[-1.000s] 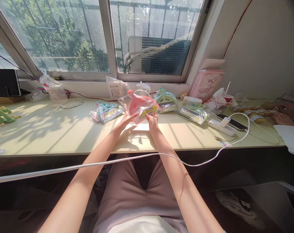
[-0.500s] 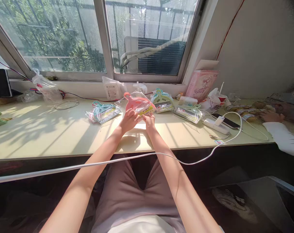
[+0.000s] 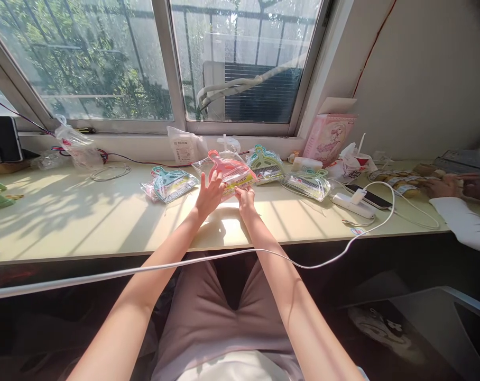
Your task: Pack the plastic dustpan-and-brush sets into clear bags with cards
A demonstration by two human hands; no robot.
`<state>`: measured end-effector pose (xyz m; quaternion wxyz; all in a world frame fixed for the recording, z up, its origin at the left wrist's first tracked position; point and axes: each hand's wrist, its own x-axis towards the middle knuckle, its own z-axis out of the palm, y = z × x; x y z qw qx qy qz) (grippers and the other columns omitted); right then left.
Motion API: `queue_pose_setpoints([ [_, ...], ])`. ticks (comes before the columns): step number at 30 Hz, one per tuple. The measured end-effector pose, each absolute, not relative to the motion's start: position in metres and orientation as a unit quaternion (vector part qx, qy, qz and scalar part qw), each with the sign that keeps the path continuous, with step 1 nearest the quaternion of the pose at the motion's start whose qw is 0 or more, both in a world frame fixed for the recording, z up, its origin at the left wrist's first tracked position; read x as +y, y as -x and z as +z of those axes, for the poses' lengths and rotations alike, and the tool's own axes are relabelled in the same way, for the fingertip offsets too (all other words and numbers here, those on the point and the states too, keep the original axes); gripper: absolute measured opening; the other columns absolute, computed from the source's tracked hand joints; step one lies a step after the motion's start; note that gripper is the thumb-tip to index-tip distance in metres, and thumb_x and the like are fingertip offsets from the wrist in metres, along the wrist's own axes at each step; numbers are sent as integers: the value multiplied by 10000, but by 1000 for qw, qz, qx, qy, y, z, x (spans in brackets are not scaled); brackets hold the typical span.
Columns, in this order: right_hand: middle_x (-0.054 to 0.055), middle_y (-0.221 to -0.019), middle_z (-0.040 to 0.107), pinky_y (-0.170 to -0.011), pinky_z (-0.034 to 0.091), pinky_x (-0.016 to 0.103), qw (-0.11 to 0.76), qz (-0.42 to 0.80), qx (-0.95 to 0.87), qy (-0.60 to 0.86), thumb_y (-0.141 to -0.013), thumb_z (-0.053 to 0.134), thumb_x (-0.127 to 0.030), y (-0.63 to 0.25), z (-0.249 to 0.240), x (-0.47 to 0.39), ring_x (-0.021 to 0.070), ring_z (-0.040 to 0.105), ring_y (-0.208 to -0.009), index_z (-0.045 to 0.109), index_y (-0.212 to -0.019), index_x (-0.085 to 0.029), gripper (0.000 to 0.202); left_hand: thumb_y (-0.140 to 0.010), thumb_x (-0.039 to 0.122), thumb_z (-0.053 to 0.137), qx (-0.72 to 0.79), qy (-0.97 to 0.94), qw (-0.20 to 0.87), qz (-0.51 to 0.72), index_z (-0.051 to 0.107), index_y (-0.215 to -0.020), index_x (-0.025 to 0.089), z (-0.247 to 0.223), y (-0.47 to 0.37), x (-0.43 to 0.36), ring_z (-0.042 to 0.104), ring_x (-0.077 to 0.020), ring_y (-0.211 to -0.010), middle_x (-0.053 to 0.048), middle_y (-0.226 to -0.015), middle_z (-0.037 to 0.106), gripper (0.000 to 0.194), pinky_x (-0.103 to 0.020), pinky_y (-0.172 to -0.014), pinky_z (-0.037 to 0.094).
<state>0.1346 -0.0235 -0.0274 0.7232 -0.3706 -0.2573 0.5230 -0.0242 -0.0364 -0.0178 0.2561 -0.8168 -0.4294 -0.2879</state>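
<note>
A pink dustpan-and-brush set (image 3: 232, 168) in a clear bag with a yellow label is raised a little above the table's middle. My right hand (image 3: 245, 197) pinches the bag's lower right edge. Against the bag's left side rests my left hand (image 3: 210, 194), its fingers spread. Other bagged sets lie around it: a teal one (image 3: 172, 182) to the left, a blue and green one (image 3: 264, 164) behind on the right, and a pale green one (image 3: 309, 184) further right.
A white cable (image 3: 224, 256) crosses over my forearms to a power strip (image 3: 353, 205) beside a phone (image 3: 369, 197). A pink box (image 3: 329, 138) stands at the back right. Another person's hands (image 3: 446, 186) are at the far right. A plastic bag (image 3: 76, 148) sits back left.
My left hand has let go of the bag's lower edge and its fingers have spread over the left side. The set now lies flatter, and the other person's hand has shifted.
</note>
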Motion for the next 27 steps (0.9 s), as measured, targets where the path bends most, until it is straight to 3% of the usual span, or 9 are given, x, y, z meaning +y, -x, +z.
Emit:
queue_pose_setpoints([
  [4,48,-1116,859,-1064,673,374,721,533,-262,357,-782,745,-52,-134,-29,-23,204,808,-1126,729,-1174,-234,433,-1114,182,485,-410,836,251,-265,769,-1492,175,-16,23,-39,406,-370,-1750,-199,-1781,560,473,-714,-1475,71],
  [10,-3,-955,820,-928,680,338,694,539,-308,364,-750,768,-57,-128,-31,-21,202,790,-988,718,-1046,-253,358,-1036,40,470,-395,867,227,-201,717,-1585,189,3,-2,-35,397,-314,-1758,-162,-1840,477,620,-644,-1495,83],
  [17,7,-924,790,-863,661,329,691,517,-377,335,-847,789,-190,-127,-35,-24,193,746,-910,736,-1031,-248,200,-1004,36,477,-405,864,221,-201,687,-1618,131,26,-24,-28,318,-349,-1791,-188,-1851,461,657,-657,-1494,40],
  [22,-30,-816,755,-831,665,324,708,544,-288,347,-728,746,-68,-130,-29,-16,175,709,-817,719,-992,-229,311,-1051,118,475,-426,855,206,-213,522,-1783,153,26,-26,-30,317,-372,-1789,-187,-1869,425,735,-702,-1485,96],
  [27,-28,-862,783,-775,678,281,717,539,-285,336,-667,788,-107,-133,-30,-15,164,720,-816,704,-1027,-235,392,-1072,146,425,-460,844,189,-201,392,-1849,159,19,-26,-34,214,-353,-1818,-156,-1920,288,778,-719,-1478,96],
])
